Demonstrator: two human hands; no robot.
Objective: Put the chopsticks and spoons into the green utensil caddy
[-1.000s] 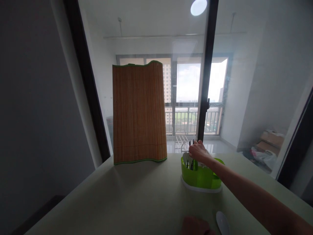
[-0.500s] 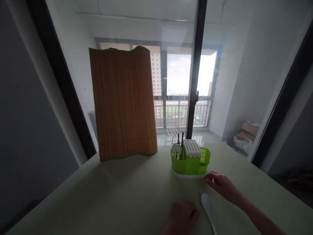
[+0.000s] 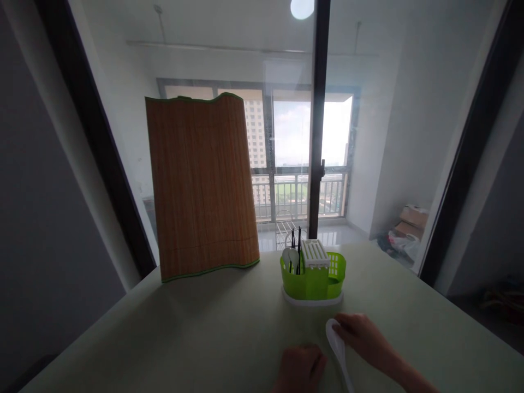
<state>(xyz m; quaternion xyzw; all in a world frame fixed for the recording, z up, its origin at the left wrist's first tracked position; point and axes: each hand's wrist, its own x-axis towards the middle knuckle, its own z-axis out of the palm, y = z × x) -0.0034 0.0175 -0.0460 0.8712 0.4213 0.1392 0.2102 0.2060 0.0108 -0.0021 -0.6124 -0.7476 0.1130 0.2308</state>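
From the head camera we look down a pale table (image 3: 204, 333) toward a glass door. Our right hand (image 3: 362, 338) lies at about 5 o'clock in the picture, its fingertips resting on the bowl of a white spoon (image 3: 336, 344) that lies flat on the table; the fingers are laid over the spoon's right edge, but we cannot tell whether they pinch it or only touch it. The spoon's handle runs toward 6 o'clock and leaves the picture at the bottom edge. Our left hand (image 3: 301, 370) sits just beside the spoon, at its 9 o'clock, curled loosely into a fist on the table and holding nothing that we can see. At 12 o'clock from the spoon, near but apart, stands a green holder (image 3: 313, 278) on a white base, with dark chopsticks (image 3: 298, 248), pale spoons and a white slotted insert in it. At 10 o'clock from the holder a bamboo mat (image 3: 200, 185) stands upright, bowed, at the table's far edge.
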